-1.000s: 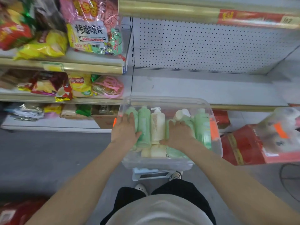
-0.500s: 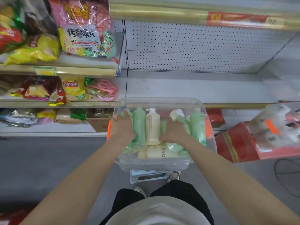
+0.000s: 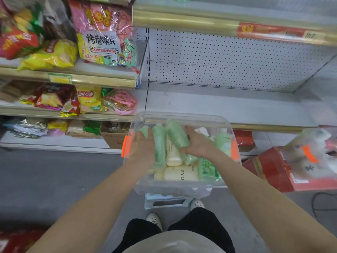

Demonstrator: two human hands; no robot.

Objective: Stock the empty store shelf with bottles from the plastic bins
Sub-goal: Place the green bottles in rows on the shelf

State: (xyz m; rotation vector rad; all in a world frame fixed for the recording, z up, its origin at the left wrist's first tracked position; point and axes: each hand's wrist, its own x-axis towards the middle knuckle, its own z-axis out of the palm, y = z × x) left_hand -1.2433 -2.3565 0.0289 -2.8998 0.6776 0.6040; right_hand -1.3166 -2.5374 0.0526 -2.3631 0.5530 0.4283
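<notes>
Currently, left hand (image 3: 145, 146): it is lying with fingers fairly straight over the pale green bottles (image 3: 159, 143) at the left side of the clear bin (image 3: 182, 188); I am not seeing it wrap any of them.
Right hand (image 3: 197, 143): it is curling round a tilted green bottle (image 3: 176, 135) in the middle of the bin, thumb low on the body; the two hands are apart.
Bottles: they are sitting packed in the bin at the frame's centre, some upright, with a cream bottle (image 3: 179, 173) lying flat by the near wall.
Handling: I am judging them to be full, stiff plastic, moderately heavy and smooth, so a grip at the narrow neck is likely to slip; I am favouring a hold round the mid-body.
Empty shelf (image 3: 228, 108): it is lying just beyond the bin's far rim, bare, with a pegboard back (image 3: 228, 57).
Edges: I am watching the bin's far rim, the shelf's gold lip (image 3: 264, 127), and the upper shelf edge (image 3: 182, 21) overhanging at the top of the frame.
Room: I am reading open space above the bin and rightward across the shelf; snack bags (image 3: 102, 42) are crowding the upper left, red boxes (image 3: 269, 168) the lower right.
</notes>
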